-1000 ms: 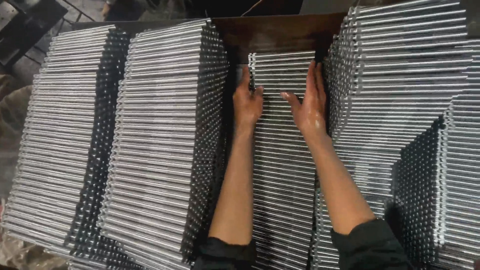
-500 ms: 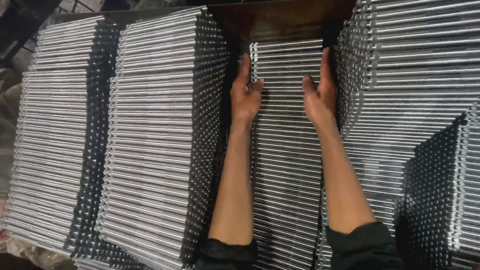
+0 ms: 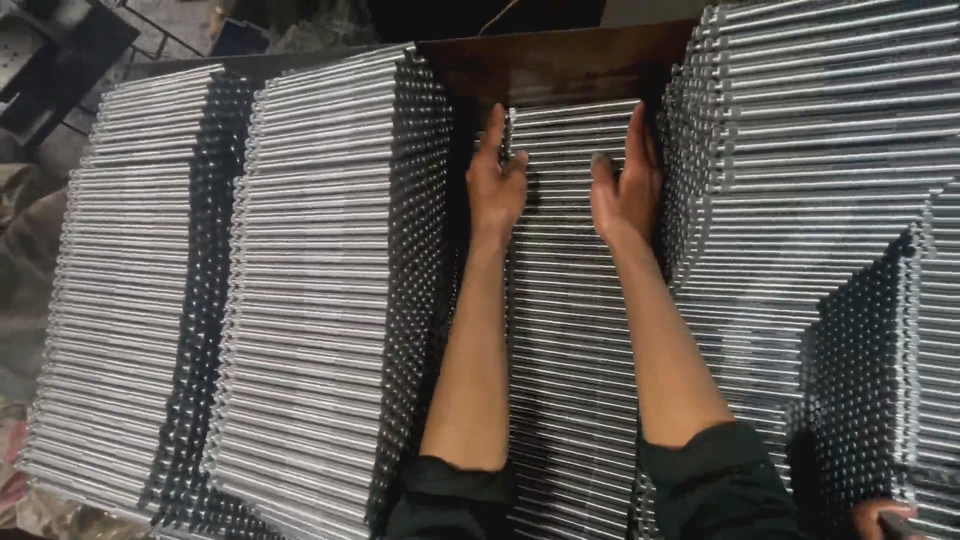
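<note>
A low middle stack of shiny metal rods (image 3: 570,320) lies between taller stacks. My left hand (image 3: 495,180) presses flat against the left ends of its far rods, fingers straight and pointing away from me. My right hand (image 3: 628,185) presses the right ends of the same rods, palm turned inward. Both hands squeeze the far part of the stack from its two sides. Neither hand has lifted a rod.
Tall stacks of rods stand at the far left (image 3: 130,290), at the left (image 3: 330,280) and at the right (image 3: 810,170). A dark brown board (image 3: 560,60) closes the far end. Another person's fingertip (image 3: 880,518) shows at the bottom right corner.
Both hands slid farther away along the middle stack. The right hand turned from lying on top of the rods to pressing their right ends.
</note>
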